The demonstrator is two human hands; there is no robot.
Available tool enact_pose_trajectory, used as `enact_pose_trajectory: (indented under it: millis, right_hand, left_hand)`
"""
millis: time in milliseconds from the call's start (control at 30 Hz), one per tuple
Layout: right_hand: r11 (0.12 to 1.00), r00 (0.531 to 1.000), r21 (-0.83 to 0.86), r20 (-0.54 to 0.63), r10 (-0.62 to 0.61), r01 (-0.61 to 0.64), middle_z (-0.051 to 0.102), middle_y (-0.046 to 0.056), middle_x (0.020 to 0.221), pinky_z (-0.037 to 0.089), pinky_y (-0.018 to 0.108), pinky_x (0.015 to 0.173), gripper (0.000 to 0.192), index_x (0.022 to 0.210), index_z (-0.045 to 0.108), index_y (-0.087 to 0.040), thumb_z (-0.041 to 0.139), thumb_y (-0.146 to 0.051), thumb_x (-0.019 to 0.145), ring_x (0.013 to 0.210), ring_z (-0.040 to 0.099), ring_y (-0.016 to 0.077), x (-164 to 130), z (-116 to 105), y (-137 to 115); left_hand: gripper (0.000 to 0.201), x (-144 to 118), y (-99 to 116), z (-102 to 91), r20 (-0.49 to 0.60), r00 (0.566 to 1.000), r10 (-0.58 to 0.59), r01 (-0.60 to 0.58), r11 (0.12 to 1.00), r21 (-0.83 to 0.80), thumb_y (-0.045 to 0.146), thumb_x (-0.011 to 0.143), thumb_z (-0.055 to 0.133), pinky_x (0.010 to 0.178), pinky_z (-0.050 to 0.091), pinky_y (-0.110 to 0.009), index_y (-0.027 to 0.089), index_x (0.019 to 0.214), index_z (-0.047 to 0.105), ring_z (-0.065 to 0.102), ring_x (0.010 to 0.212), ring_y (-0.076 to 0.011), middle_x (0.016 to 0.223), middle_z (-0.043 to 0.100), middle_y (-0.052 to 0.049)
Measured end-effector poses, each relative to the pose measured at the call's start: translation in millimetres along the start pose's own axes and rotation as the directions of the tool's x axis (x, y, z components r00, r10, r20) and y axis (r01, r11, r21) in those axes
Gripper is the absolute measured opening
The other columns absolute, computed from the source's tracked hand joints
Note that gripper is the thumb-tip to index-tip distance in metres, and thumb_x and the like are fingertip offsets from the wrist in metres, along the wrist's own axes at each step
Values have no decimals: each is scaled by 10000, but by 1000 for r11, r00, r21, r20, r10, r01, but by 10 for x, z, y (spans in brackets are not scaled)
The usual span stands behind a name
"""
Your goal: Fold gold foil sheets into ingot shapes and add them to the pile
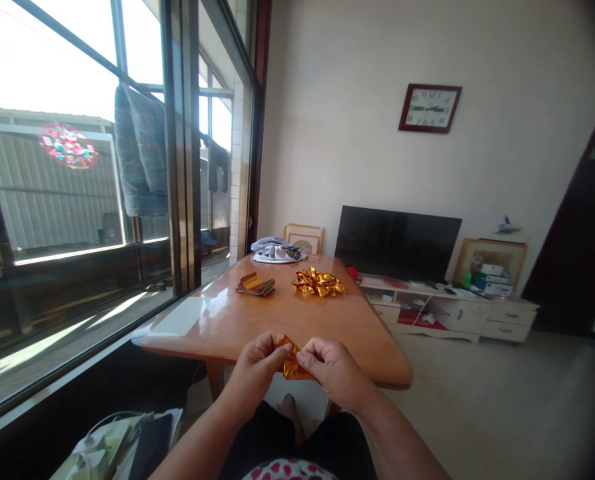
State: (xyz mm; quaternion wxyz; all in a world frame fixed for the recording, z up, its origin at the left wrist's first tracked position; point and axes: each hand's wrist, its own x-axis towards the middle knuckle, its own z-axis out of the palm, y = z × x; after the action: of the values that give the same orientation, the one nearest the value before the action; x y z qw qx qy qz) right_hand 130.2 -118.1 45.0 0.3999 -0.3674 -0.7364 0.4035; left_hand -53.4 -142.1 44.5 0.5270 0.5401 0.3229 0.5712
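Item: small crumpled gold foil paper piece (291, 365) — pinched between my left hand (257, 363) and right hand (327, 367), both grips closed on it, just before the glossy wooden bench (277, 320). Creases wanted firm, even fingertip pressure — my judgement.

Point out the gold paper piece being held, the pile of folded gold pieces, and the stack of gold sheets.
gold paper piece (291, 368), head view, lower crumpled part between the hands.
pile of folded gold pieces (318, 282), head view, its middle.
stack of gold sheets (255, 285), head view, top sheet.
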Motion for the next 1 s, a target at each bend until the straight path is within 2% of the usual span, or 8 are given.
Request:
enact_pose_trajectory:
  millis: [267, 467, 567, 700, 833, 933, 1000]
  right_hand:
    - [1000, 1000, 13, 26, -17, 17, 505, -36, 694, 347, 229, 585, 327, 774, 598, -167, 639, -457, 919, 649, 424, 111, -28, -20, 62]
    - [997, 998, 64, 34, 46, -48, 529, -32, 699, 341, 224, 554, 348, 851, 628, -170, 625, -510, 926, 625, 426, 107, -47, 8, -7]
    - [997, 999, 73, 26, 34, -36, 497, -40, 673, 326, 220, 543, 376, 799, 606, -170, 632, -526, 915, 614, 400, 103, -46, 19, -39]
    - [990, 997, 139, 72, 2, -12, 455, -54, 652, 312, 217, 539, 384, 767, 577, -177, 647, -529, 904, 598, 368, 95, -57, 2, -23]
    - [972, 992, 230, 127, 21, -50, 464, -55, 662, 325, 220, 554, 378, 793, 576, -177, 656, -531, 900, 595, 373, 92, -68, -15, 18]
    - [973, 993, 225, 119, 22, -48, 488, -49, 669, 332, 222, 564, 379, 798, 584, -172, 661, -530, 899, 602, 393, 94, -62, -13, 40]
    - [976, 994, 211, 106, 26, -48, 492, -47, 664, 333, 221, 558, 386, 794, 584, -171, 659, -535, 899, 598, 394, 95, -57, -8, 52]
  left_hand:
    - [313, 2, -74, -102, -26, 1000, -10, 13, 996, 88, 434, 904, 654, 689, 458, -253, 140, 797, 660, 552, 703, -140, 735, 637, -19]
    - [328, -13, -40, -34, -23, 1000, -15, 17, 995, 97, 444, 906, 652, 666, 437, -242, 147, 769, 637, 531, 687, -130, 705, 601, 2]
    - [320, -22, -25, -8, -17, 1000, -14, 16, 994, 111, 438, 901, 655, 717, 458, -263, 143, 779, 655, 555, 728, -147, 734, 624, -13]
    - [290, -13, -50, -43, 2, 999, -38, 38, 996, 85, 411, 895, 661, 724, 449, -255, 143, 786, 673, 539, 728, -139, 738, 607, -7]
    - [295, 9, -90, -98, 21, 999, -45, 44, 998, 48, 390, 911, 617, 694, 433, -257, 150, 742, 649, 514, 697, -138, 698, 569, -1]
    - [338, 10, -80, -87, -10, 999, -33, 34, 995, 90, 414, 932, 569, 699, 433, -264, 151, 737, 654, 530, 709, -150, 702, 586, -13]
    - [314, 4, -53, -51, -13, 999, -32, 33, 991, 126, 424, 905, 615, 679, 417, -252, 156, 748, 658, 510, 690, -140, 690, 577, 0]
